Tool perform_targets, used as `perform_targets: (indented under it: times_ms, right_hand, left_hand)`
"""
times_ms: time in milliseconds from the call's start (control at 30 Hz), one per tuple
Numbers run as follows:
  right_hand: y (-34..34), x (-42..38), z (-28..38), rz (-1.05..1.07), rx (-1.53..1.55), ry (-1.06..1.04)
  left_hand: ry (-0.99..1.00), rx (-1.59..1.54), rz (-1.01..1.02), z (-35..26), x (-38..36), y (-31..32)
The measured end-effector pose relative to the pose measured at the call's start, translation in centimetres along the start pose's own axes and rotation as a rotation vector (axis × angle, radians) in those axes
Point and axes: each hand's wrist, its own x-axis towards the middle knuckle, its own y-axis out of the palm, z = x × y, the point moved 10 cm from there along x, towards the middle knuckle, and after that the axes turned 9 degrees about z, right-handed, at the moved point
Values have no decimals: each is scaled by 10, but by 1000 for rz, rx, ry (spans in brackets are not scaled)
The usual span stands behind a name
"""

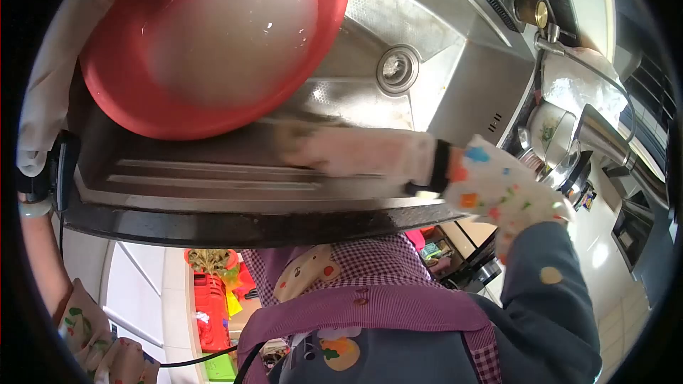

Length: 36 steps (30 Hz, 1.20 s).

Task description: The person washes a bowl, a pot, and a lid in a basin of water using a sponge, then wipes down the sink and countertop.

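Observation:
A red basin [213,124] with cloudy whitish water [238,35] inside fills the upper left, over the steel sink [491,75]. My left hand [89,0], in a pale thin glove, is at the basin's left rim. Its thumb lies over the edge, and the other fingers are partly hidden behind the rim. Low in the sink, to the right of and below the basin, my right hand [324,148] is smeared by motion. It also looks gloved, with a dark band at the wrist. A brownish blur sits by its fingertips, too smeared to name.
A round drain [398,70] lies in the sink floor. The dark counter edge [270,227] runs between the sink and my checked apron [384,259]. A faucet [608,135], a clear plastic bag [580,82] and metal pots [551,131] stand to the right.

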Motion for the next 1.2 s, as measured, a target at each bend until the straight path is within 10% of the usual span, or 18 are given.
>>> perform_targets:
  times_ms: [67, 200, 300, 433, 500, 733, 833, 933, 967, 1100, 1200]
  right_hand:
    - [11, 10, 28, 75, -272, -320]
    - [15, -55, -149, -38, 654, 370]
    - [17, -147, -184, -149, 614, 723]
    - [27, -119, -173, -144, 800, 584]
    - [21, -52, -64, 6, -303, -81]
    - [25, -56, -166, -146, 992, 351]
    - [18, -44, -65, 64, -340, 61]
    - [5, -37, -116, -105, 399, 310]
    - [-17, -46, -96, -154, -42, 140]
    - [8, -49, -132, -72, 503, 492]
    - [3, -3, -2, -309, -721, -544]
  left_hand:
    - [69, 23, -129, 6, 5, -3]
    - [86, -65, -169, 18, 10, 3]
    - [30, 25, -237, 11, 2, -7]
    - [80, 149, -165, 2, 6, -8]
    - [94, 143, -175, 0, 4, -11]
    - [108, 137, -259, -8, -5, -22]
    - [144, 117, -279, -16, -8, -23]
    - [167, 128, -309, -25, -13, -25]
    - [169, 141, -315, -28, -15, -26]
    - [165, 195, -351, -21, -15, -24]
    - [255, 227, -361, -66, -13, -39]
